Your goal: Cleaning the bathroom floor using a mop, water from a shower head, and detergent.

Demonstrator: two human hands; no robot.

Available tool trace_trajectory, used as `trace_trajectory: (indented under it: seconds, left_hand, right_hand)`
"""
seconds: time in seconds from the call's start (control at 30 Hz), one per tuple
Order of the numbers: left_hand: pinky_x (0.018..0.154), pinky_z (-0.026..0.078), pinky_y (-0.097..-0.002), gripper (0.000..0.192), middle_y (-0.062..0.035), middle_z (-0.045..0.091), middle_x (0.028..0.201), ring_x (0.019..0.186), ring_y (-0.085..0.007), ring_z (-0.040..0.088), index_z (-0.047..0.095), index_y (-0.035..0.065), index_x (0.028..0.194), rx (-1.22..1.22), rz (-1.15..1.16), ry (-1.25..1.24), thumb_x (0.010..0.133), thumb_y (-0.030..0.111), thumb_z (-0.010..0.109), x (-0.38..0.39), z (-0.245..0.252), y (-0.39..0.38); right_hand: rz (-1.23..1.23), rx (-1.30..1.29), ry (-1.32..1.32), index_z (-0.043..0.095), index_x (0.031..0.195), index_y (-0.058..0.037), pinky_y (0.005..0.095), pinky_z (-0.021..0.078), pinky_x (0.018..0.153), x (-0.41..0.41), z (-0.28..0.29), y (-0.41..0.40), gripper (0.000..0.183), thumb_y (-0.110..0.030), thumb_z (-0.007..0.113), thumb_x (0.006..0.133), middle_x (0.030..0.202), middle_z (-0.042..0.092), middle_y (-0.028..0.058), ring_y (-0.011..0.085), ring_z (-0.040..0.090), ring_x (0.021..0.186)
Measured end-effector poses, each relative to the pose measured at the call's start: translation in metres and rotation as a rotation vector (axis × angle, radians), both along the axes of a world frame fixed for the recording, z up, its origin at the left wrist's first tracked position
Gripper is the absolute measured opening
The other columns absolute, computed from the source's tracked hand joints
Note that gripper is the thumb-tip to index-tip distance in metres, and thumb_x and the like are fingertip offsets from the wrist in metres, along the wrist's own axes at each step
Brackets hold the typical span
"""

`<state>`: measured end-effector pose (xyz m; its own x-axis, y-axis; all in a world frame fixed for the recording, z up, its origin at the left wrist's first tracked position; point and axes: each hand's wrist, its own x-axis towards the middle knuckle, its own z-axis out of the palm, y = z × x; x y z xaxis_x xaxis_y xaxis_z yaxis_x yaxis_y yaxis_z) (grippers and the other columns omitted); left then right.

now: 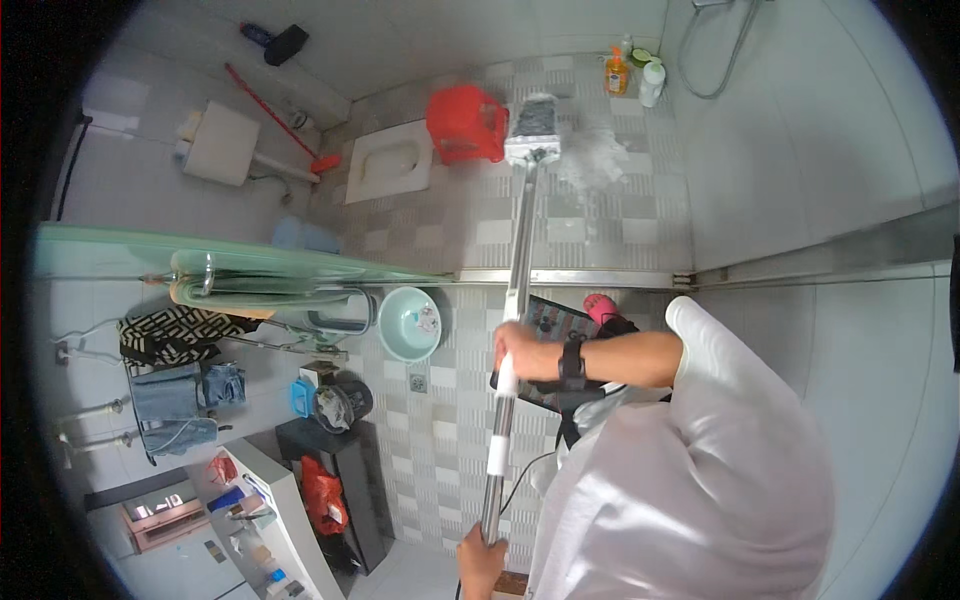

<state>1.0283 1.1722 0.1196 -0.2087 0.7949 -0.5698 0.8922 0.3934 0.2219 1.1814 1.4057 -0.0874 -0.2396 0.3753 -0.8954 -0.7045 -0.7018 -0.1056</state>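
My right hand (521, 351), with a black watch on the wrist, grips the white section of a long mop handle (523, 247). Lower down, near the picture's bottom edge, my left hand (481, 562) is closed around the metal end of the same pole. At its far end, the flat mop head (534, 127) with a dark grey pad rests on the tiled shower floor. White foam (596, 157) is spread on the tiles to the right of the head. Close to its left side stands a red plastic stool (465, 124).
A metal door sill (585, 279) crosses under the pole. Beyond it are a squat toilet (388, 163) and bottles, including an orange pump bottle (616, 75). Nearer are a mint-green basin (409, 324), a trash bin (341, 405), a dark mat (559, 319) and a glass partition (247, 251).
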Motion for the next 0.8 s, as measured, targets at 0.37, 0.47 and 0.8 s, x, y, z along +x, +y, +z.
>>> trace_trajectory:
  seconds: [0.37, 0.47, 0.8]
  left_hand:
    - [0.056, 0.039, -0.0438, 0.025, -0.0229, 0.052, 0.067, 0.069, -0.0396, 0.05, 0.049, 0.0061, 0.089, -0.28, -0.132, 0.317, 0.069, 0.02, 0.052, 0.01, 0.171, 0.071]
    - [0.055, 0.038, -0.0444, 0.019, -0.0225, 0.051, 0.065, 0.068, -0.0401, 0.05, 0.048, 0.0053, 0.082, -0.262, -0.162, 0.402, 0.069, 0.019, 0.051, 0.024, 0.194, 0.092]
    - [0.049, 0.037, -0.0451, 0.01, -0.0233, 0.049, 0.06, 0.062, -0.0407, 0.049, 0.045, 0.0054, 0.076, -0.238, -0.228, 0.504, 0.07, 0.012, 0.048, 0.056, 0.216, 0.103]
  right_hand:
    - [-0.043, 0.111, 0.213, 0.031, 0.047, -0.0066, 0.0383, 0.0363, 0.045, 0.03, -0.018, 0.074, 0.018, -0.009, 0.038, 0.063, 0.043, 0.031, 0.0088, 0.0247, 0.035, 0.04]
    - [-0.142, 0.065, 0.356, 0.031, 0.046, -0.0064, 0.0385, 0.0363, 0.045, 0.017, -0.018, 0.082, 0.019, -0.009, 0.04, 0.062, 0.043, 0.031, 0.0081, 0.0248, 0.034, 0.04]
    - [-0.303, 0.061, 0.492, 0.029, 0.046, -0.0072, 0.034, 0.0317, 0.04, 0.0, -0.022, 0.078, 0.02, -0.006, 0.04, 0.062, 0.043, 0.029, 0.0055, 0.0192, 0.03, 0.037]
